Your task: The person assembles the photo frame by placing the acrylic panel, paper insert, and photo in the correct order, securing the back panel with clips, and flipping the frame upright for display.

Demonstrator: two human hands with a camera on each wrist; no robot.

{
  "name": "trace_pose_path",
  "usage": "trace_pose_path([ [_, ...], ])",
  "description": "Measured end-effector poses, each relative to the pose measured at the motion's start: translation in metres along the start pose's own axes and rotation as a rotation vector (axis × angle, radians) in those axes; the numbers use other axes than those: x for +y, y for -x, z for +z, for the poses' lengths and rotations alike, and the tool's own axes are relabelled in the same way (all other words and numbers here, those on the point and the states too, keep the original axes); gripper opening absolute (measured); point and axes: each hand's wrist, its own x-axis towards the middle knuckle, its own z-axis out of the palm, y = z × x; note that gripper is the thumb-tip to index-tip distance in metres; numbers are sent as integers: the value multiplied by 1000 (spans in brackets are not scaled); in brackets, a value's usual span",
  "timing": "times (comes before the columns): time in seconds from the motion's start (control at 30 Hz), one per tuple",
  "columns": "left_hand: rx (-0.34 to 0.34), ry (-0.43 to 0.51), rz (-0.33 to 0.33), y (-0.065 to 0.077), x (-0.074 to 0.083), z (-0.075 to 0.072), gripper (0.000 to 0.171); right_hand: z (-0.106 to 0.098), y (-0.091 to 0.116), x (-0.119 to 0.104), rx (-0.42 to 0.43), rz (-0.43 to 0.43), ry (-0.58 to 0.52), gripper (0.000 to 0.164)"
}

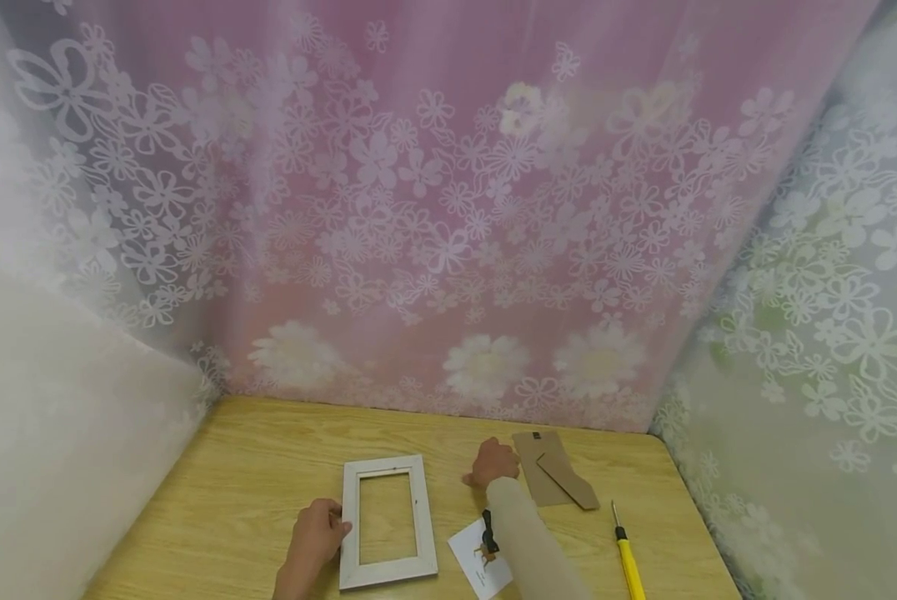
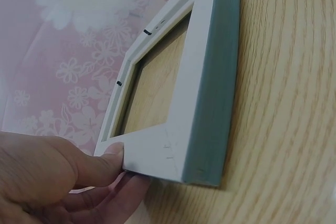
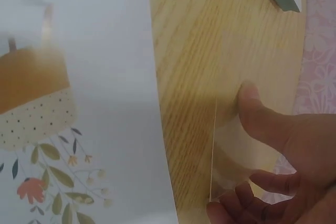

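Note:
A white picture frame (image 1: 351,525), its opening showing wood, lies on the table in the head view. My left hand (image 1: 316,537) grips its left side; the left wrist view has the thumb (image 2: 113,158) on the white face and the fingers under the edge. Small dark tabs line the inner rim, and the outer side is green. Farther right, my right hand (image 1: 493,462) pinches a thin clear sheet (image 3: 223,166), its thumb on top and fingers at the lower edge. A printed picture card (image 1: 474,554) lies nearer me, partly hidden by the right sleeve.
Beyond the right hand lies a brown backing board (image 1: 542,479) with its stand leg (image 1: 568,483) slanting across it. A yellow-handled screwdriver (image 1: 628,562) rests at the right of the wooden table (image 1: 268,450). Flowered curtains (image 1: 448,208) hang along the back and sides.

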Motion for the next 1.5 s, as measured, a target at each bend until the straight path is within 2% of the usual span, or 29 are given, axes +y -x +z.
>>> trace_pose_path([
  [0.2,0,2,-4,0,1,0,26,-6,-5,15,-2,-88,-50,56],
  [0.47,4,4,-7,-1,-2,2,26,-15,-12,32,-16,-85,-95,51],
  [0.53,3,7,-4,-1,-2,2,25,-18,-13,35,-19,-96,-121,45],
  [0.77,-3,4,-5,-1,0,2,26,-34,-12,44,-111,-107,-236,32],
  [0.93,28,-3,13,-1,-2,2,25,-47,-9,44,-203,-94,-323,21],
  [1.13,34,2,12,-2,-2,3,24,-62,-2,44,-302,-67,-308,5],
  [1.3,19,11,-19,0,1,3,25,-68,4,45,-350,-40,-288,6],
  [1.5,4,15,-41,2,5,2,25,-72,10,46,-379,-29,-327,15],
])
